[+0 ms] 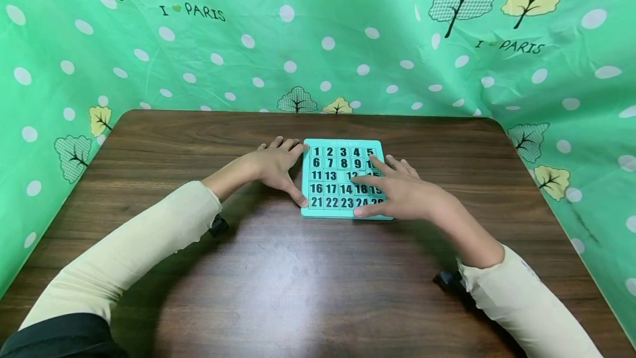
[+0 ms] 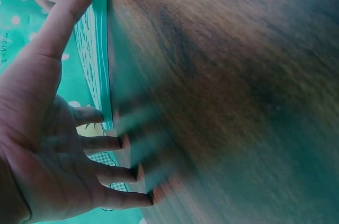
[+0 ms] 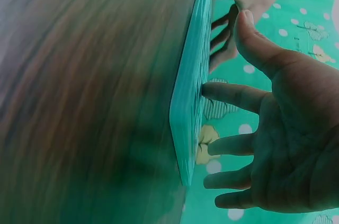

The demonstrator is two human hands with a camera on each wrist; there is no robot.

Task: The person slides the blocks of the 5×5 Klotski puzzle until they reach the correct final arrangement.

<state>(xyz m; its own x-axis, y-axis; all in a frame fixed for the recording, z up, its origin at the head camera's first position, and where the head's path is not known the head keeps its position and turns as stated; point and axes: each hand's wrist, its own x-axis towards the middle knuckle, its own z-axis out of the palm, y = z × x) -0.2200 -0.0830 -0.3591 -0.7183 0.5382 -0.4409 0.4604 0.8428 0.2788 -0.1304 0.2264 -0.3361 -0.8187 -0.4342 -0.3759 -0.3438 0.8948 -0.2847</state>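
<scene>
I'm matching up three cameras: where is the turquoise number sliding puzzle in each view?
Head: the number sliding puzzle lies just right of centre.
Left wrist: the puzzle appears nearly edge-on, upper left.
Right wrist: the puzzle appears nearly edge-on, just right of centre, reaching the top edge.
Shared landmark: green polka-dot cloth.

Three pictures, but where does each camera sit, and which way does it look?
Head: on the person's head, looking forward and down at the number board, table and curtain; left hand, right hand and sleeves show.
Left wrist: worn there, looking past the left palm toward the board's edge; part of the right hand shows too.
Right wrist: worn there, looking past the right palm toward the board's edge; the left hand appears beyond.
Shared: both wrist views catch the board edge-on, with table and curtain.
</scene>
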